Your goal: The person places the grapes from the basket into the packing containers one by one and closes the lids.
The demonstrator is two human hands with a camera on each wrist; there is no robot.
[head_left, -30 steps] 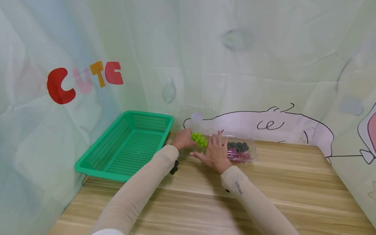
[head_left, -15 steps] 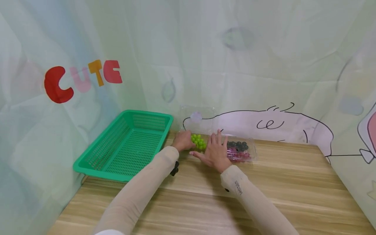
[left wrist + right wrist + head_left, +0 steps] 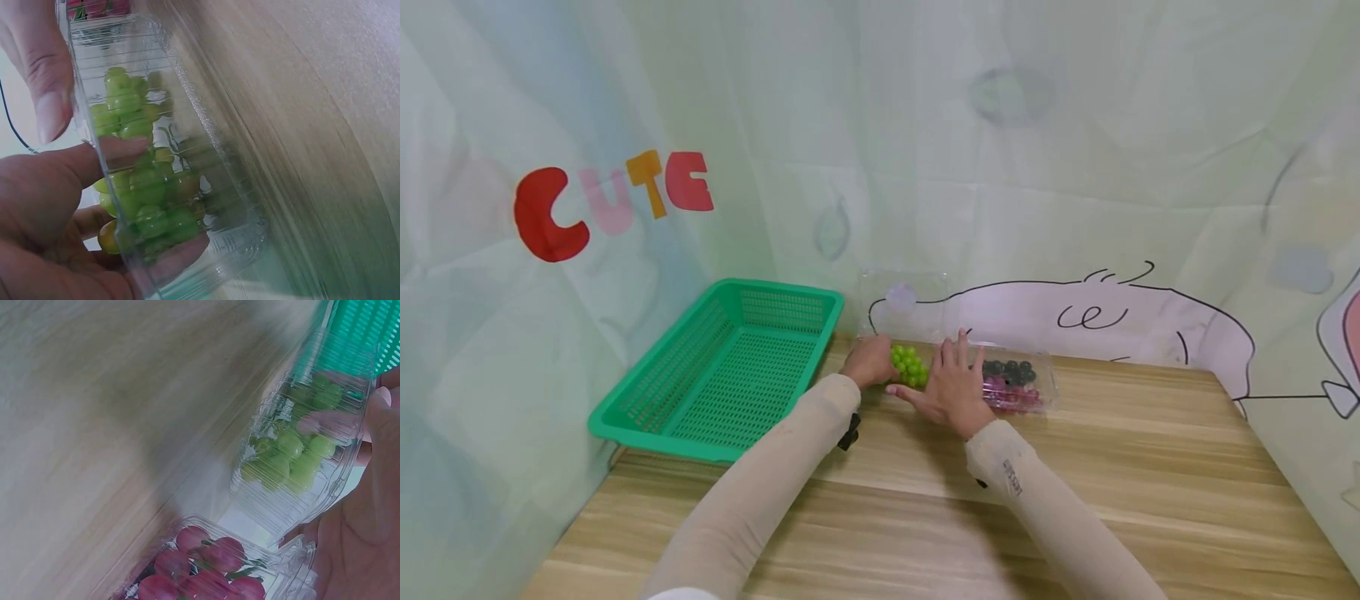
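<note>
A clear plastic clamshell box (image 3: 265,515) stands against the back wall, its lid (image 3: 928,287) raised behind it. Inside is a bunch of green grapes (image 3: 147,187). My left hand (image 3: 870,362) reaches into the box from the left, thumb and fingers around the bunch. Spread fingers mark my right hand (image 3: 957,392), which rests at the box's right end with the thumb along its front edge. Just right of that hand is a second clear box (image 3: 1047,385) with red grapes (image 3: 206,572) and dark grapes (image 3: 1011,371); the hand partly hides it.
An open green plastic basket (image 3: 655,446) sits on the left of the wooden table (image 3: 1075,492), close beside my left forearm. A printed fabric backdrop (image 3: 880,150) rises right behind the boxes and along both sides.
My left hand has moved slightly down with the green grapes, which now sit lower in the box. The right hand stays in place.
</note>
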